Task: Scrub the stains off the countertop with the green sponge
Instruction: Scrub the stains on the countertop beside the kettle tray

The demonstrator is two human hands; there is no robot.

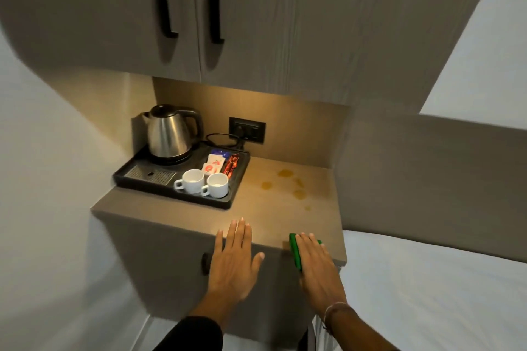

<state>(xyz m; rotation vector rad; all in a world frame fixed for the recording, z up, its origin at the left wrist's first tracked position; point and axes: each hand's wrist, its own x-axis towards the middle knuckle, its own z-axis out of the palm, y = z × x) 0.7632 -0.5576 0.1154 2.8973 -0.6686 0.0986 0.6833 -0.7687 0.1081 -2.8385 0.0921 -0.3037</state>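
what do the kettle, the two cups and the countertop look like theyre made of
Kettle: brushed stainless steel body by its dull grey sheen, with what looks like a black plastic lid and handle.
Two cups: glossy white glazed ceramic, probably; smooth with soft highlights.
Countertop: matte wood-look laminate, likely; faint straight grain matching the cabinets, and the yellowish stains lie on its surface.

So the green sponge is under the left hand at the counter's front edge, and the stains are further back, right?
Not quite: the head view shows the green sponge under the right hand, not the left hand. It is at the counter's front edge, the stains further back.
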